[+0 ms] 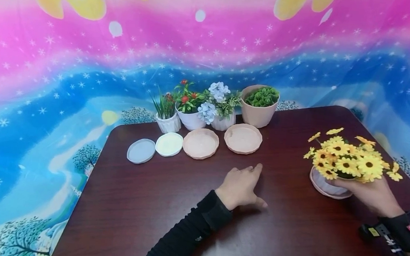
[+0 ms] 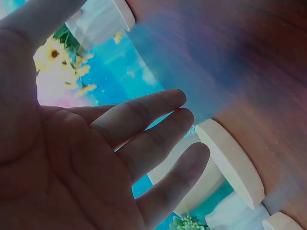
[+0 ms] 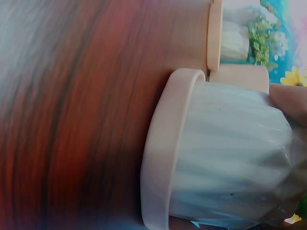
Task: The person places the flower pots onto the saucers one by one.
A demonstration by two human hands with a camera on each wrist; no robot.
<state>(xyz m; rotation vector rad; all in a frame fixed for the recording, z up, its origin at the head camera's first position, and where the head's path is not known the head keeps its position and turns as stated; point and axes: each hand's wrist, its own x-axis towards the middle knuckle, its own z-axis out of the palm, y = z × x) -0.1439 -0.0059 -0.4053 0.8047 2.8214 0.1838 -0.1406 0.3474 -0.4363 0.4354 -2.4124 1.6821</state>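
My right hand (image 1: 376,196) grips a white ribbed pot (image 3: 230,153) of yellow daisy-like flowers (image 1: 346,158) near its rim. Beneath the pot lies a pale pink saucer (image 3: 160,153) at the right side of the table; the pot's base sits within the saucer's rim in the right wrist view. My left hand (image 1: 238,186) is over the middle of the table with fingers extended and thumb spread, holding nothing. Its palm and separated fingers fill much of the left wrist view. Closest to its fingertips is a peach saucer (image 1: 243,138).
Along the back stand a grassy plant (image 1: 169,123), a red-flowered pot (image 1: 191,118), a blue-flowered pot (image 1: 224,121) and a peach succulent pot (image 1: 258,113). Before them lie a grey saucer (image 1: 141,151), a white saucer (image 1: 169,144) and another peach saucer (image 1: 200,143).
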